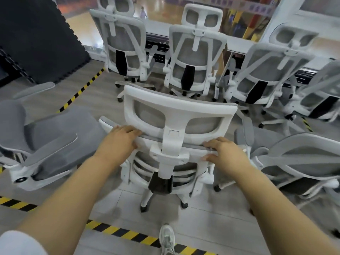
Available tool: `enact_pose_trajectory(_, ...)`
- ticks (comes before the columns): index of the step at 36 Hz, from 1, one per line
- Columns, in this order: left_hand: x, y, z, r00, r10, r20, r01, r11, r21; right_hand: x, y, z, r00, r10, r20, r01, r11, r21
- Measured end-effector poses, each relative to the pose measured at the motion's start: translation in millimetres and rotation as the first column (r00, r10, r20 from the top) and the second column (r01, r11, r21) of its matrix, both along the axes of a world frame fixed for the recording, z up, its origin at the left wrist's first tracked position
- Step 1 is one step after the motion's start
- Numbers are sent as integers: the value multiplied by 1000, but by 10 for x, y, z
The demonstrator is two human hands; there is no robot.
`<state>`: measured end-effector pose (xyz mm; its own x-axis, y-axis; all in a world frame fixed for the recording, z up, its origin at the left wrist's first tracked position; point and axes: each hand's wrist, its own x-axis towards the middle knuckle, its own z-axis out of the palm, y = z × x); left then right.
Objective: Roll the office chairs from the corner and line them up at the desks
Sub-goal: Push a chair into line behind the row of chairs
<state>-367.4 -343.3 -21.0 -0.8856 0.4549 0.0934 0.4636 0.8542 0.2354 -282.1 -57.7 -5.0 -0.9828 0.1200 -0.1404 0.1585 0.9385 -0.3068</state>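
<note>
A white office chair with grey mesh stands right in front of me, its back towards me. My left hand grips the top edge of its backrest left of the headrest post. My right hand grips the same edge on the right side. Beyond it, three matching chairs stand in a row facing a long white desk: a left chair, a middle chair and a right chair. A further chair is partly cut off at the right edge.
A grey-seated chair stands close on my left, another chair close on my right. Yellow-black floor tape runs in front of my shoe and diagonally at left. A dark foam panel leans at far left.
</note>
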Motion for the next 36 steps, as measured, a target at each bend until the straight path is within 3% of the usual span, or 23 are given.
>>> enact_pose_trajectory(13,-878,573,47,1000,-2,4,2,1000,-30,-844,529,15,1000,-22,-20,21,1000,-23)
enact_pose_trajectory(21,-1403,898,-53,995,-88,-50,82,990,-112,-1228,870,42,999,-42,-4,42,999,-23)
enact_pose_trajectory(36,-1732,1309,-134,980,-159,-122,154,987,-49,-1427,1252,22,995,-91,-47,90,995,-31)
